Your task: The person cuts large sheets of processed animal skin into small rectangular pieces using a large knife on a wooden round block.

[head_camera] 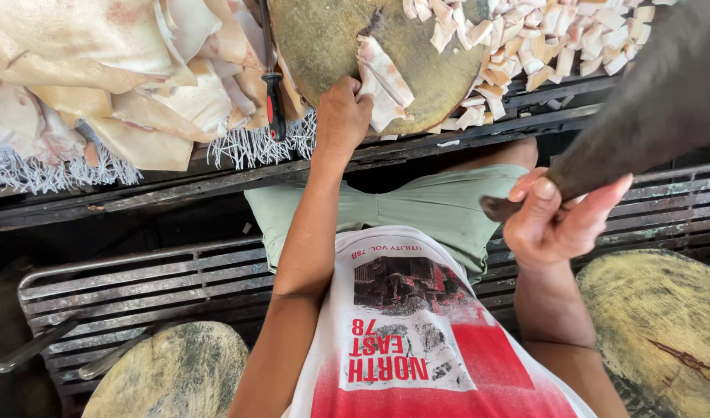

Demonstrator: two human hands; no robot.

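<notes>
A pale, layered strip of raw fatty skin (384,81) lies on the round, worn wooden chopping block (332,39), near its front edge. The left hand (342,116) presses on the strip's near end, fingers curled together against it. The right hand (556,220) is clamped around the dark handle of a broad, blurred cleaver (649,108) (raised well right of the block). Small cut cubes (556,35) spread behind; large cream-coloured skin sheets (99,70) pile to the left
</notes>
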